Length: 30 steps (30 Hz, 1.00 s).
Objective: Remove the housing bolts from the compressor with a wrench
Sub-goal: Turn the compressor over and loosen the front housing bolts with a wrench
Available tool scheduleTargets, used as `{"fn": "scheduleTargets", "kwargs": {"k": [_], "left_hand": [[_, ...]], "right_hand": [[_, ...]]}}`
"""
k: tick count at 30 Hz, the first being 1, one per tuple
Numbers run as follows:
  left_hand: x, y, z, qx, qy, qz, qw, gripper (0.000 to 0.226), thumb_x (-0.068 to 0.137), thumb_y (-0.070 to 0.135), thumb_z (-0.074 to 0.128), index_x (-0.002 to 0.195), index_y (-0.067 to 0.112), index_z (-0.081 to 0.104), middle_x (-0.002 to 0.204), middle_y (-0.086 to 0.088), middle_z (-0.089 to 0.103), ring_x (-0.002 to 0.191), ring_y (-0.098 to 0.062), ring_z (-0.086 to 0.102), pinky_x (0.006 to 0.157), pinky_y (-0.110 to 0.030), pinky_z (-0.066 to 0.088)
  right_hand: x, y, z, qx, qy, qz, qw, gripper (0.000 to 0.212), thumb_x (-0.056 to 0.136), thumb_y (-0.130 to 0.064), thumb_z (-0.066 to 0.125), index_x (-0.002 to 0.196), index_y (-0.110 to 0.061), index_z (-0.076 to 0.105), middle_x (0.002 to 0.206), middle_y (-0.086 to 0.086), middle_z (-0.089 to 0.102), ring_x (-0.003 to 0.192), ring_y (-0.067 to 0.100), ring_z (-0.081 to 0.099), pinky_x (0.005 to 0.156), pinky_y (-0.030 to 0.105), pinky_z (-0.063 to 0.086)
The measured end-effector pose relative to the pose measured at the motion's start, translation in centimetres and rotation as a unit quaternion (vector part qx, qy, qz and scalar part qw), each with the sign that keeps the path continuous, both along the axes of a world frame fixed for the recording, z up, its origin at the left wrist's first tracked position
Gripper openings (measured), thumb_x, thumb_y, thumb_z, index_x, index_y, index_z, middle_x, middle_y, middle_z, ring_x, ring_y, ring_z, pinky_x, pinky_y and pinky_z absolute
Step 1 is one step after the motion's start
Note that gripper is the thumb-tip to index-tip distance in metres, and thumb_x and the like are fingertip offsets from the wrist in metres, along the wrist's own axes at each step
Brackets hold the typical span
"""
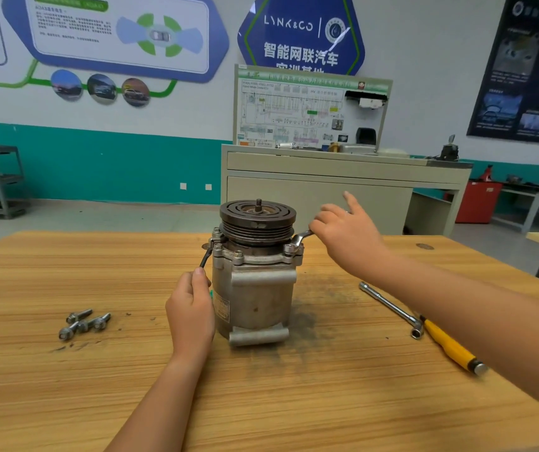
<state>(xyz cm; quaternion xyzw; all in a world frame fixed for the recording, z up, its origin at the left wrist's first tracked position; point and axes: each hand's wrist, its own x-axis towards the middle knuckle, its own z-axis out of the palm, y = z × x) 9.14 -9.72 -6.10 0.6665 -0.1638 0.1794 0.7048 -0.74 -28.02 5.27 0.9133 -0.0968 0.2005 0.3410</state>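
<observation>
A grey metal compressor point(255, 295) stands upright on the wooden table point(294, 402), its dark pulley on top. Housing bolts point(238, 255) sit in the flange under the pulley. My right hand point(346, 233) grips a silver ring wrench point(298, 242) whose ring sits over a bolt at the flange's right side; the index finger points away. My left hand point(191, 316) is curled against the compressor's left side and holds a dark tool point(205, 256) that reaches up to the flange's left.
Three removed bolts point(83, 322) lie loose on the table to the left. An L-shaped socket wrench point(392, 309) and a yellow-handled screwdriver point(450, 345) lie to the right, under my right forearm. A training cabinet stands behind the table.
</observation>
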Motion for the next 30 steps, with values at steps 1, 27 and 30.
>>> {"fn": "scheduleTargets", "kwargs": {"k": [1,27,30], "left_hand": [[0.1,0.0,0.0,0.003,-0.004,0.001,1.0,0.038,0.099,0.018,0.04,0.061,0.015,0.042,0.054,0.003,0.036,0.05,-0.007,0.033,0.048,-0.022,0.026],[-0.1,0.1,0.0,0.012,-0.013,0.003,1.0,0.036,0.099,0.018,0.039,0.065,0.009,0.044,0.055,0.002,0.036,0.052,-0.01,0.032,0.047,-0.021,0.025],[0.0,-0.1,-0.1,0.012,-0.016,0.006,1.0,0.036,0.099,0.018,0.039,0.068,0.002,0.047,0.056,0.0,0.037,0.055,-0.014,0.032,0.048,-0.022,0.025]], "right_hand": [[0.6,0.2,-0.3,0.013,-0.015,0.003,1.0,0.03,0.092,-0.004,0.043,0.119,-0.012,0.053,0.119,0.007,0.057,0.122,0.022,0.042,0.112,0.048,0.004],[-7.8,6.7,-0.2,0.222,-0.02,-0.066,0.973,0.038,0.091,-0.009,0.035,0.127,-0.019,0.041,0.062,-0.005,0.035,0.054,0.014,0.035,0.042,0.027,0.022],[-7.3,8.2,0.4,0.165,0.035,-0.098,0.981,0.037,0.09,-0.002,0.039,0.125,-0.01,0.042,0.061,-0.002,0.032,0.055,0.015,0.038,0.042,0.025,0.024]]}}
